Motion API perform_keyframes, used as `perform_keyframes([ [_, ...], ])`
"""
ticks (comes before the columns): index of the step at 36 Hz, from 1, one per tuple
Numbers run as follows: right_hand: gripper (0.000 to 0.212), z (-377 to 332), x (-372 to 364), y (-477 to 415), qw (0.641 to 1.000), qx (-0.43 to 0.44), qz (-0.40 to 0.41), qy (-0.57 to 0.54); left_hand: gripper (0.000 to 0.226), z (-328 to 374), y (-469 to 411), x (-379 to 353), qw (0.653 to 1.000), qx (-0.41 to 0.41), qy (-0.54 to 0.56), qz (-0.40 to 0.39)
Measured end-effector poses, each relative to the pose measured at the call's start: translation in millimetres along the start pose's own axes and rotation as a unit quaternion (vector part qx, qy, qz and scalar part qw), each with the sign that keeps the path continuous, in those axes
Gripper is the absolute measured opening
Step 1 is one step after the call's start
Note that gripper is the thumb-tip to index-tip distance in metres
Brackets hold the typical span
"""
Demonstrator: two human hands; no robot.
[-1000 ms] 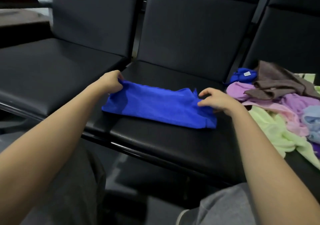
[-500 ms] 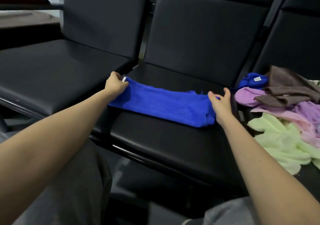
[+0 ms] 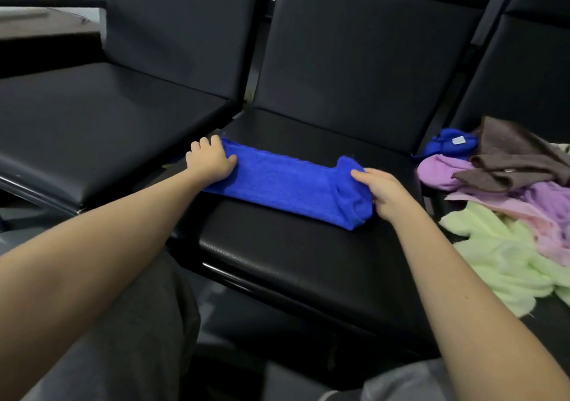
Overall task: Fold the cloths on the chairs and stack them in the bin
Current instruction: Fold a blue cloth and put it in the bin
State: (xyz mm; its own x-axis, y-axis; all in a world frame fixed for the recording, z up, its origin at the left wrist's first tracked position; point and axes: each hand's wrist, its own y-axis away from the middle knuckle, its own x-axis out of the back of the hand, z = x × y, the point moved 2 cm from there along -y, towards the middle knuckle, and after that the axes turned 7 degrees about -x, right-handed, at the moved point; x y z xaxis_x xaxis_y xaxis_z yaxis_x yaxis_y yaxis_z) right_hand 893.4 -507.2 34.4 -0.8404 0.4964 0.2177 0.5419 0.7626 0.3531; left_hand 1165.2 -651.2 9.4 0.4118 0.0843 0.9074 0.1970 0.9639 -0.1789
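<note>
While fingers of the left hand (image 3: 211,161) clench one end of the blue cloth (image 3: 287,181) and those of the right hand (image 3: 382,194) pinch the other, it lies half-folded between them on the chair seat (image 3: 308,261), the heap (image 3: 509,209) beyond the right fingers unfolded, no bin visible.

The blue microfibre cloth (image 3: 287,181) is now folded into a narrower strip than a second ago. Its left end is gripped under the left hand (image 3: 211,161) rather than pinched at a corner. Its right end is bunched and raised by the right hand (image 3: 382,190).
</note>
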Motion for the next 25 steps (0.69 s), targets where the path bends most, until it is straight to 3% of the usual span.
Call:
perform_keyframes([
  [5,0.021,0,11,-2,0.993,0.050,0.106,-0.008,0.051,-1,2,-3,1.000,-0.019,-0.008,0.011],
  [8,0.051,4,19,-3,0.987,0.017,0.129,0.091,0.051,-2,1,-3,1.000,-0.017,-0.006,0.008],
  [11,0.060,7,29,3,0.980,-0.047,0.105,0.163,0.051,-3,0,-2,1.000,-0.016,-0.006,0.005],
  [19,0.017,14,48,23,0.963,-0.167,0.004,0.211,0.053,-1,3,-1,1.000,-0.015,-0.015,0.002],
  [25,0.021,11,53,31,0.995,-0.099,0.006,0.029,0.055,-1,4,-1,1.000,-0.020,-0.018,-0.002],
])
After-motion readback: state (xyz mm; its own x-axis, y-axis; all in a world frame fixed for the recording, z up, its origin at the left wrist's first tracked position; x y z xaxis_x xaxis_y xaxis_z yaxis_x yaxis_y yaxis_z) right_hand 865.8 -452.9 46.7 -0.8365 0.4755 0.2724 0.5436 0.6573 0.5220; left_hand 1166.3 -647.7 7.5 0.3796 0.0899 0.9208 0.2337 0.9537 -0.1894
